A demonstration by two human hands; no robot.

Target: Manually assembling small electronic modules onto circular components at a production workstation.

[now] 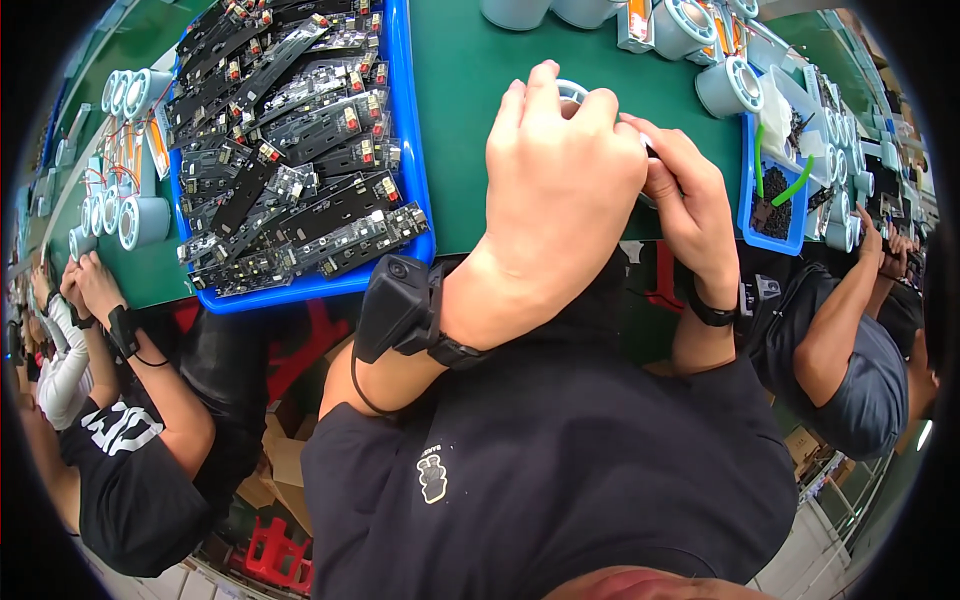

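My left hand (560, 180) is closed over a pale-blue round housing (572, 90), its back turned up. Only a bit of the housing's ring-shaped rim shows past the fingers; the rest is hidden. Close against it, my right hand (695, 200) has thumb and forefinger pinched together at the right side. A small dark and light edge shows at that pinch, too covered to name. Both hands are above the front edge of the green table (460, 120).
Left of my hands, a blue tray (425, 215) is heaped with black circuit board strips (300, 150). More pale-blue housings (728, 88) stand at the far right. A small blue bin (745, 215) holds black small parts and green strips. Co-workers sit on both sides.
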